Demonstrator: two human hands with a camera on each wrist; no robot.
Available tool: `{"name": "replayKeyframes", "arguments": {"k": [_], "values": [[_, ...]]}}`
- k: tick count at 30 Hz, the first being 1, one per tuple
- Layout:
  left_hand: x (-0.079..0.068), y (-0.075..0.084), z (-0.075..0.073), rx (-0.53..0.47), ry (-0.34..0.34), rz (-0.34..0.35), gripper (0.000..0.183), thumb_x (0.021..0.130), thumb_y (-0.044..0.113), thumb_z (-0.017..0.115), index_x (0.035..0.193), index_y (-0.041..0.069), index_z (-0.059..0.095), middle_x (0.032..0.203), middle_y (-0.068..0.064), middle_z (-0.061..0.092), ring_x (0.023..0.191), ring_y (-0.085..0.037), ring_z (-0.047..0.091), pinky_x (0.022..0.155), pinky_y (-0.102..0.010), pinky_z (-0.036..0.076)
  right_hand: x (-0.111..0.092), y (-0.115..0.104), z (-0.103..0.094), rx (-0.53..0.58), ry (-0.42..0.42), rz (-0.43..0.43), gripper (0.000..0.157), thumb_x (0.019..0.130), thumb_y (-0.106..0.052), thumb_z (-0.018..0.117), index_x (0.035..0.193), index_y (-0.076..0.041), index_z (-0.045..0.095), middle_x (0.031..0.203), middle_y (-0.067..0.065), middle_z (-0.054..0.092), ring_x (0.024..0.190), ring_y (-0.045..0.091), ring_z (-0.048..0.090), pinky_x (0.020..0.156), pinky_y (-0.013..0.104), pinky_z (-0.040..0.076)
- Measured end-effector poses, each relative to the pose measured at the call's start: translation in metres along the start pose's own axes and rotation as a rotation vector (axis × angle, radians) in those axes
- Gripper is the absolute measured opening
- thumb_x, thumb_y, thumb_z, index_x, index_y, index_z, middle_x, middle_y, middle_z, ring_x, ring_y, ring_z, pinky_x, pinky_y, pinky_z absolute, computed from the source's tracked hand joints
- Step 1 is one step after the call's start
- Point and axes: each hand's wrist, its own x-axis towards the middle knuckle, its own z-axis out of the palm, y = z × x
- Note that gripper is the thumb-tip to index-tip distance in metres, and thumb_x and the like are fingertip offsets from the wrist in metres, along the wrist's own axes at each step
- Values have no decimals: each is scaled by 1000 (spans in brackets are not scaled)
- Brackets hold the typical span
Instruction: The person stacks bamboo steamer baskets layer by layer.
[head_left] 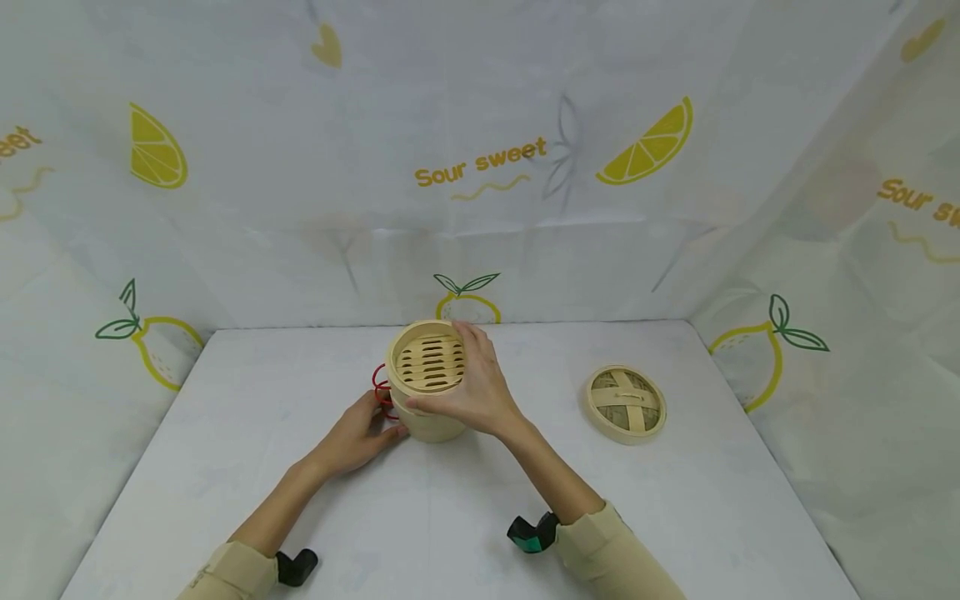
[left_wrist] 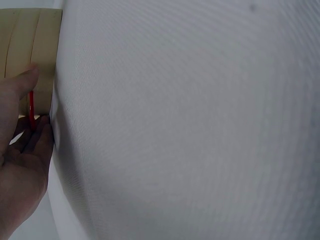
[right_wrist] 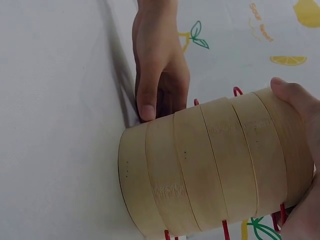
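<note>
A stack of small round bamboo steamer baskets [head_left: 435, 429] stands left of the table's centre, its slatted inside facing up in the head view. My right hand [head_left: 483, 392] grips the top basket, thumb on the near side and fingers at the far rim. Low on the stack's left side, my left hand [head_left: 356, 433] holds the bottom basket [left_wrist: 42, 75] between thumb and fingers. Its fingers lie beside a red loop handle [left_wrist: 31, 105]. More red loops [right_wrist: 226, 231] stick out along the stack in the right wrist view. Part of the right hand's fingers is hidden behind the rim.
A woven bamboo lid [head_left: 626, 404] lies on the white table [head_left: 720, 500], right of the stack. Behind and at both sides hangs a white sheet [head_left: 300, 167] printed with lemons. Black wrist devices [head_left: 534, 533] sit by the sleeves.
</note>
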Motion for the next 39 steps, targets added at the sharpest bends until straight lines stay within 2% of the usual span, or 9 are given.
{"name": "replayKeyframes", "arguments": {"k": [24, 39], "values": [[0, -3, 1, 9, -1, 10, 53, 99, 18, 80, 144, 0, 58, 133, -15, 67, 132, -37, 67, 113, -56, 59, 0, 1, 0, -27, -3, 15, 130, 66, -51, 102, 169, -18, 31, 172, 8, 34, 154, 32, 44, 126, 59, 47], [0, -3, 1, 28, -1, 21, 53, 100, 19, 80, 144, 1, 57, 135, -14, 67, 129, -32, 67, 113, -55, 59, -2, 5, 1, -41, -3, -9, 132, 68, -57, 99, 171, -17, 27, 175, 8, 32, 160, 33, 38, 129, 63, 43]]}}
